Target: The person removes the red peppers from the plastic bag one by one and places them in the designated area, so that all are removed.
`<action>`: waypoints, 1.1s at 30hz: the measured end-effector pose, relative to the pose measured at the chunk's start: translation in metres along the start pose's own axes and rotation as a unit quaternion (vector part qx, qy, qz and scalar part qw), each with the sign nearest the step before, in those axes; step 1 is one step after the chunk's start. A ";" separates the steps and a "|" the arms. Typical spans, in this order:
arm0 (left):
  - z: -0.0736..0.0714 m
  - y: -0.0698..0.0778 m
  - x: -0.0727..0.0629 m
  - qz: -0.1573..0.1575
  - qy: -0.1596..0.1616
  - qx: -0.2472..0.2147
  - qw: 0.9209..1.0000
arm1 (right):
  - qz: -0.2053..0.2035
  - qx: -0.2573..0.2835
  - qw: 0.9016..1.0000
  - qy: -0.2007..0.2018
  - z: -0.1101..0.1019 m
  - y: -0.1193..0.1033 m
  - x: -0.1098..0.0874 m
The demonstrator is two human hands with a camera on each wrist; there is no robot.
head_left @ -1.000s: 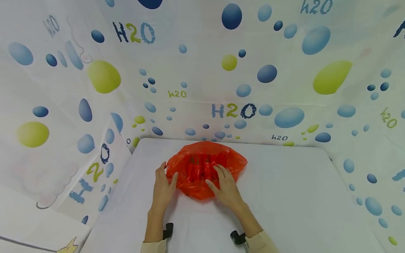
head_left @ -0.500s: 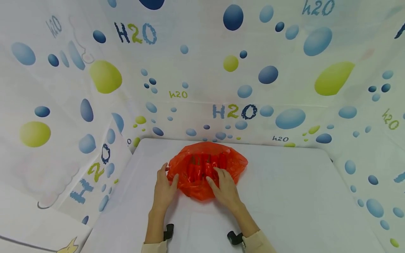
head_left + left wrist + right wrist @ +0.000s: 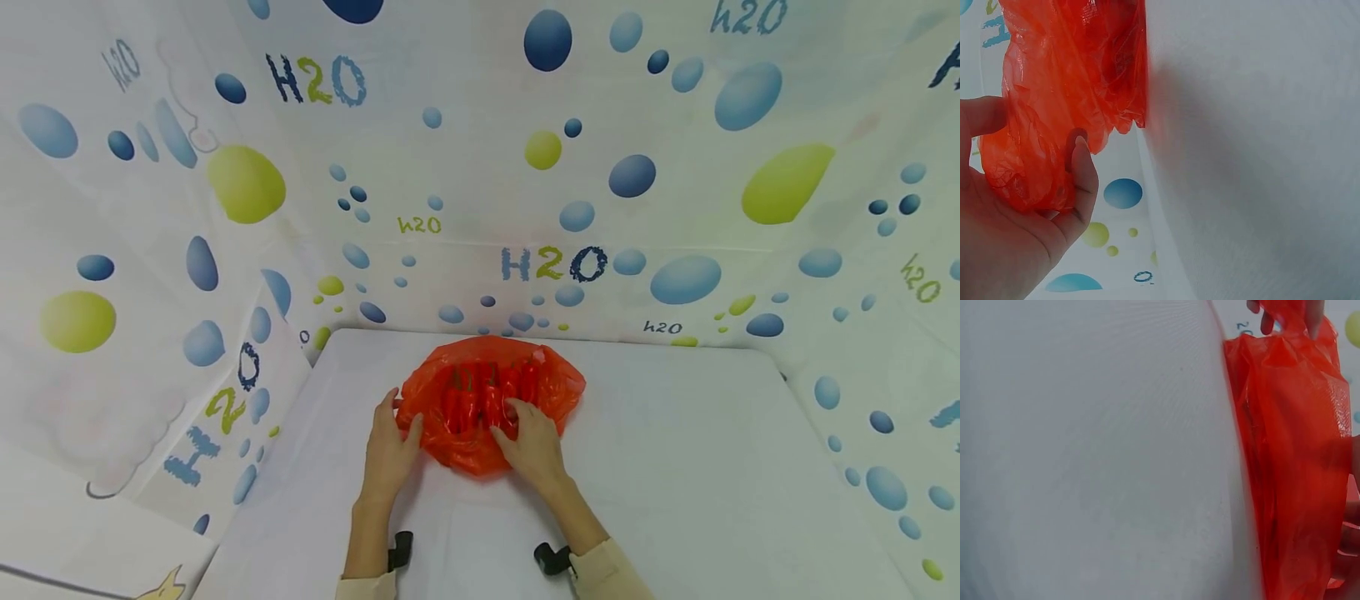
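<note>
A crumpled red plastic bag [image 3: 476, 461] lies spread on the white table, its mouth facing up. Inside it several red peppers [image 3: 469, 407] with green stems lie side by side. My left hand [image 3: 388, 454] grips the bag's left edge; in the left wrist view its fingers and thumb curl round the thin red plastic [image 3: 1041, 150]. Over the near rim reaches my right hand [image 3: 537, 450], its fingers bent round the lower end of a pepper at the right of the row. In the right wrist view the bag wall [image 3: 1300, 437] hides much of that hand's fingers [image 3: 1350, 540].
The white table [image 3: 675, 467] stretches out on both sides of the bag. Behind it and to the sides hangs a white sheet [image 3: 480, 167] printed with blue and green drops. Black wrist mounts [image 3: 552, 558] sit near both sleeves.
My right hand has drawn slightly toward me, its fingers more bent, and the peppers at the right of the row show more. The left hand keeps its grip on the bag's edge.
</note>
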State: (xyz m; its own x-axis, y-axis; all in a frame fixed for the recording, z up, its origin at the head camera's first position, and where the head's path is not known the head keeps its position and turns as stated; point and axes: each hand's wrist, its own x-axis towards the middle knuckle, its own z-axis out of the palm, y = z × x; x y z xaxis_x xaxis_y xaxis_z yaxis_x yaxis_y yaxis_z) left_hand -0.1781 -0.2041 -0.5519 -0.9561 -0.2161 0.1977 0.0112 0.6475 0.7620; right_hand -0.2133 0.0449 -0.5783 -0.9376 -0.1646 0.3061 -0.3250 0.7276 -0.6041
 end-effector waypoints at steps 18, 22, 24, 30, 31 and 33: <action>0.001 -0.003 0.002 0.002 0.005 -0.012 1.000 | 0.044 0.013 0.999 -0.019 0.007 -0.008 0.003; 0.001 -0.003 0.002 -0.002 0.000 -0.016 1.000 | 0.051 0.006 0.999 -0.013 0.007 -0.010 0.003; 0.001 -0.004 0.002 -0.002 0.000 -0.015 1.000 | 0.056 0.001 0.998 -0.008 0.008 -0.012 0.004; -0.001 -0.007 0.001 0.015 -0.003 -0.011 1.000 | 0.064 -0.005 0.998 -0.006 0.012 -0.013 0.004; -0.002 -0.007 0.001 0.018 -0.005 -0.011 1.000 | 0.064 -0.005 0.998 -0.007 0.012 -0.012 0.004; -0.003 -0.008 0.001 0.024 -0.009 -0.009 1.000 | 0.065 -0.004 0.998 -0.013 0.014 -0.012 0.005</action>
State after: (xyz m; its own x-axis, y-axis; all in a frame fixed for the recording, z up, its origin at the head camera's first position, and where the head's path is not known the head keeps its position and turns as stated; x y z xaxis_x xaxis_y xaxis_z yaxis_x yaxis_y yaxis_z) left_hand -0.1781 -0.2112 -0.5561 -0.9596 -0.1709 0.2235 0.0633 0.6429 0.7633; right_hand -0.2155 0.0263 -0.5795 -0.9746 -0.0861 0.2067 -0.2002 0.7487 -0.6320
